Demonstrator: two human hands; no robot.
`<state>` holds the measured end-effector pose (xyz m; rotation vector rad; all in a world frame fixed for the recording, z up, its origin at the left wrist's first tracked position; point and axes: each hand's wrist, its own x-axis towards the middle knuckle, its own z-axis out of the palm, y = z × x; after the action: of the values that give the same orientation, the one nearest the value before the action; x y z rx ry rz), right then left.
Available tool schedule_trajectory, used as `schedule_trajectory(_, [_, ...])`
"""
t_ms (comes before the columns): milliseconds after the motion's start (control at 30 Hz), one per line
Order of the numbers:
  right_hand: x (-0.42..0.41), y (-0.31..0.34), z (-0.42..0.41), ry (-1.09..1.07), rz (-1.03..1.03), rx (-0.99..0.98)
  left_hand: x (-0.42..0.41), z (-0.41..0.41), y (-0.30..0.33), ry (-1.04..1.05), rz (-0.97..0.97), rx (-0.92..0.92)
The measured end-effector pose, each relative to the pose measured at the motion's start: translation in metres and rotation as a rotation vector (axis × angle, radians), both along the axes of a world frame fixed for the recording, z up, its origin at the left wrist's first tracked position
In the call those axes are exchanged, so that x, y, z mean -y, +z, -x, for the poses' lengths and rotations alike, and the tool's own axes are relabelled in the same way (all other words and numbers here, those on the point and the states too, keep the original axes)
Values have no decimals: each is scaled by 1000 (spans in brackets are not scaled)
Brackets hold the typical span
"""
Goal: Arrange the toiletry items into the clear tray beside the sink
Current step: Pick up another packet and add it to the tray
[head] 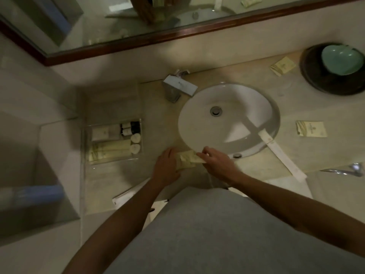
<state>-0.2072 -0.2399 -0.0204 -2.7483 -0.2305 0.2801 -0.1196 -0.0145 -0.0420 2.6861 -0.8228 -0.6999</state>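
Both hands met at the near edge of the desk (308, 107), just in front of the sink (229, 119): the left hand (166, 168) lay with fingers curled over one end of a pale yellow packet (187, 160), and the right hand (216, 162) pinched the other end between thumb and fingertips, so the packet was held between them, close to the desk surface. Clear tray (113, 142): left of the sink, near the left hand, holding two cream tubes (109, 150) laid side by side with white caps pointing right, a white box (100, 133) farther back, and small dark-capped bottles (130, 128) at its far right corner. White sink: round, drain at centre, set in the desk. Faucet (178, 89): metal, at the far left of the sink rim. Long white paper strip (280, 155): lying from the sink's near right rim outward over the desk edge. Square cream sachet (311, 128): on the desk right of the sink, well apart from the tray. Second cream sachet (282, 66): far right, just beside a dark round bowl (314, 80) that carried a pale green dish (342, 60). Wood-framed mirror (138, 44): along the far wall. Grey garment (217, 234): filling the near foreground between the bare forearms.
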Motion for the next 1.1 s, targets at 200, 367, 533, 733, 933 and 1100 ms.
schedule_trajectory(200, [-43,-5,-38,-9,92,-126,-32,-3,5,188,110,17])
schedule_trajectory(367, [-25,-6,-24,5,103,-141,-15,-10,5,17,126,35])
schedule_trajectory(533, [-9,0,-8,-56,95,-131,14,-20,1,-147,-56,39])
schedule_trajectory(733, [10,2,12,-159,67,-129,18,-32,2,-232,-122,179])
schedule_trajectory(933, [13,6,18,-153,52,-132,29,-24,1,-381,-97,142])
schedule_trajectory(1100, [1,11,7,-140,41,-148,39,-15,5,-378,-150,109])
